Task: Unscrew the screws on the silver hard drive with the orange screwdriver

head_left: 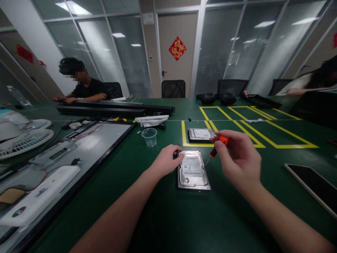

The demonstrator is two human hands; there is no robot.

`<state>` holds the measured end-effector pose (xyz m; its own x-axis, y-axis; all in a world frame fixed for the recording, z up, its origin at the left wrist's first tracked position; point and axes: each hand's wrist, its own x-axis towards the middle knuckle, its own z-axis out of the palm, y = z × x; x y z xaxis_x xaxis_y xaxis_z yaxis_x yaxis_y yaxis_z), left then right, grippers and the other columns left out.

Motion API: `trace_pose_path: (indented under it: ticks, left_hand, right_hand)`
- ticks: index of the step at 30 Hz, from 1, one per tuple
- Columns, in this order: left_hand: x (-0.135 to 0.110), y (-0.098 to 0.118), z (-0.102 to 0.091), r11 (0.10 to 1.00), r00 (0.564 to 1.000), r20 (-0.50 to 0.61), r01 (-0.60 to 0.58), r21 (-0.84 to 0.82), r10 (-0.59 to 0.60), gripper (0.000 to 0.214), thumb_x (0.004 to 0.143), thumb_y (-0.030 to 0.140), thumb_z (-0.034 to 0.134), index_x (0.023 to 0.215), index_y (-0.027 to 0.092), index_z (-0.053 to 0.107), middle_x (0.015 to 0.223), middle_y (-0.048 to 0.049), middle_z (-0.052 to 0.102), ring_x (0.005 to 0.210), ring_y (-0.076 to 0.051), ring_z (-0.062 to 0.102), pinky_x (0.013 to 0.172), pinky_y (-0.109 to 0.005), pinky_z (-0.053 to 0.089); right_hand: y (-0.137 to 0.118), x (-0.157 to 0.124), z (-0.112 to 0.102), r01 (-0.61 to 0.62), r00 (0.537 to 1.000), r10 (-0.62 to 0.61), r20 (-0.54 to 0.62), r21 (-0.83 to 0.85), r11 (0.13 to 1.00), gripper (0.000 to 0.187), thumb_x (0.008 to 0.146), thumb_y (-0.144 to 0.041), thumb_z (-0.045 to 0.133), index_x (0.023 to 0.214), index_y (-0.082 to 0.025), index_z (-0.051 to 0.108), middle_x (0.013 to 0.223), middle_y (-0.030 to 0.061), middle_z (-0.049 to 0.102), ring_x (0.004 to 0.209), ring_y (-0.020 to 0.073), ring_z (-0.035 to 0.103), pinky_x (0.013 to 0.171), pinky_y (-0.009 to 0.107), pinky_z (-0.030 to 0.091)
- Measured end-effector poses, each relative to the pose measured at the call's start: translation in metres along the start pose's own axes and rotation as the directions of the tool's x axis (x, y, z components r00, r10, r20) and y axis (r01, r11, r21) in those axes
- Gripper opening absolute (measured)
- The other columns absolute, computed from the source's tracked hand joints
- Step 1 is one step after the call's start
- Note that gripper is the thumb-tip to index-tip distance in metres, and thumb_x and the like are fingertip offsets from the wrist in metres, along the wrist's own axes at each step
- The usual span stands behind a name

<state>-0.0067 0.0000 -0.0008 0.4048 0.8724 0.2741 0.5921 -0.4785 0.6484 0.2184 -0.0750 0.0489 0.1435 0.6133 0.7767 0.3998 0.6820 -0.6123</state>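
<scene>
A silver hard drive (191, 172) lies flat on the green table in front of me, its label facing up. My left hand (167, 160) grips its upper left edge, thumb on top and fingers curled at the side. In my right hand (240, 160) is a small screwdriver (213, 152) with an orange and black handle, pinched between thumb and fingers. Its shaft slants down to the drive's right edge, and the tip seems to touch there; any screw is too small to make out. Just beyond lies a second hard drive (200, 134), partly behind my right fingers.
A clear plastic cup (150, 137) stands left of the drives, near a white fan part (152, 120). A large opened panel (105, 140) fills the left side. Yellow tape (297, 146) marks the table at right, above a phone-like slab (313, 184). Another person (89, 86) sits across.
</scene>
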Motion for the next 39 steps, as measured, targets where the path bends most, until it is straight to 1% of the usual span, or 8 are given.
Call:
trace_pose_path:
  ticks: [5,9,12,22,26,29,33,39]
  left_hand:
    - [0.0002,-0.0017,0.0002,1.000,1.000,-0.005,-0.001,0.009,0.001,0.028,0.096,0.038,0.062,0.112,0.019,0.074,0.108,-0.0078,0.071,0.095,-0.022,0.065,0.086,-0.036,0.054]
    - [-0.0004,-0.0005,-0.0009,1.000,1.000,0.007,0.000,0.003,0.000,0.028,0.097,0.039,0.062,0.112,0.019,0.074,0.108,-0.0078,0.071,0.096,-0.022,0.066,0.086,-0.037,0.055]
    - [-0.0008,0.0005,-0.0014,1.000,1.000,0.004,0.001,0.004,-0.001,0.028,0.097,0.039,0.062,0.112,0.019,0.074,0.109,-0.0084,0.071,0.096,-0.022,0.066,0.086,-0.037,0.055]
    - [0.0002,-0.0016,0.0009,1.000,1.000,-0.006,-0.013,0.026,0.013,0.027,0.097,0.037,0.062,0.113,0.018,0.074,0.107,-0.0083,0.071,0.096,-0.022,0.066,0.088,-0.036,0.054]
    - [0.0000,-0.0010,0.0000,1.000,1.000,-0.001,-0.009,0.023,0.009,0.028,0.098,0.038,0.061,0.113,0.019,0.074,0.108,-0.0087,0.071,0.096,-0.022,0.066,0.087,-0.037,0.055]
    - [-0.0001,0.0000,-0.0008,1.000,1.000,0.005,0.000,0.017,0.000,0.028,0.098,0.038,0.061,0.113,0.019,0.074,0.110,-0.0088,0.071,0.097,-0.022,0.066,0.087,-0.037,0.055]
    - [-0.0005,0.0027,-0.0020,1.000,1.000,0.005,0.009,0.012,-0.009,0.028,0.097,0.039,0.062,0.113,0.019,0.074,0.110,-0.0091,0.071,0.098,-0.023,0.067,0.088,-0.037,0.055]
    - [-0.0010,0.0052,-0.0033,1.000,1.000,0.014,0.023,0.018,-0.024,0.027,0.097,0.038,0.061,0.112,0.019,0.074,0.111,-0.0093,0.072,0.098,-0.023,0.067,0.087,-0.036,0.055]
  right_hand:
    - [0.0015,0.0004,-0.0005,0.000,1.000,-0.001,-0.013,-0.030,1.000,0.031,0.087,-0.021,0.077,0.116,-0.026,0.066,0.110,0.0054,0.069,0.098,0.0202,0.070,0.088,0.037,0.060]
    - [-0.0026,-0.0007,-0.0019,-0.027,0.999,0.027,0.020,-0.039,0.999,0.022,0.098,-0.027,0.064,0.120,-0.027,0.067,0.112,0.0064,0.071,0.098,0.0205,0.071,0.087,0.040,0.060]
    - [-0.0047,-0.0010,-0.0030,-0.023,1.000,0.023,0.014,-0.054,0.998,0.023,0.103,-0.029,0.055,0.122,-0.027,0.067,0.114,0.0071,0.071,0.099,0.0212,0.070,0.085,0.041,0.059]
    - [-0.0012,-0.0002,0.0004,-0.002,1.000,0.001,-0.018,-0.032,0.999,0.025,0.092,-0.022,0.071,0.116,-0.025,0.065,0.114,0.0070,0.069,0.100,0.0209,0.070,0.083,0.037,0.060]
    - [0.0029,-0.0009,0.0008,-0.004,1.000,0.004,-0.024,0.000,1.000,0.030,0.090,-0.021,0.073,0.118,-0.026,0.063,0.112,0.0069,0.070,0.101,0.0226,0.071,0.086,0.040,0.060]
    - [0.0042,-0.0012,-0.0007,0.018,1.000,-0.018,-0.001,-0.045,0.999,0.032,0.091,-0.022,0.073,0.122,-0.027,0.065,0.112,0.0063,0.071,0.101,0.0224,0.071,0.090,0.042,0.059]
    - [0.0003,-0.0013,-0.0026,0.005,1.000,-0.004,0.016,-0.068,0.998,0.028,0.097,-0.026,0.065,0.125,-0.028,0.067,0.114,0.0064,0.071,0.099,0.0208,0.071,0.089,0.041,0.060]
    - [-0.0041,-0.0014,-0.0018,-0.035,0.999,0.034,0.037,0.020,0.999,0.026,0.102,-0.026,0.057,0.126,-0.027,0.065,0.119,0.0076,0.072,0.108,0.0223,0.072,0.090,0.041,0.061]
